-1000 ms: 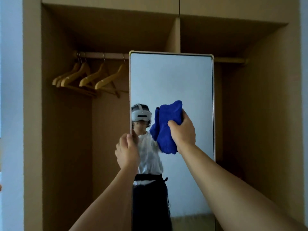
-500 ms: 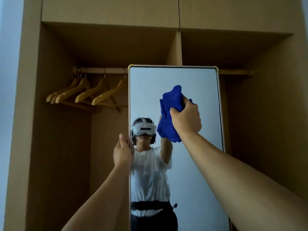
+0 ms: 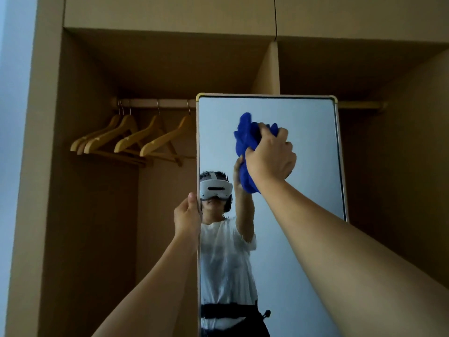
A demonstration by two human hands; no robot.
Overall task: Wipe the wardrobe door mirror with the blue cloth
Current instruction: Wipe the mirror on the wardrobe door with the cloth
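head: one blue cloth (image 3: 247, 144), one mirror (image 3: 303, 190), four hangers (image 3: 136, 139).

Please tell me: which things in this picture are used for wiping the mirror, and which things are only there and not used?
Used for the job:
- mirror, the surface being wiped
- blue cloth, bunched against the glass
- right hand, holds the cloth
- left hand, holds the mirror's left edge

Only there:
- wooden hangers
- hanging rail
- wardrobe
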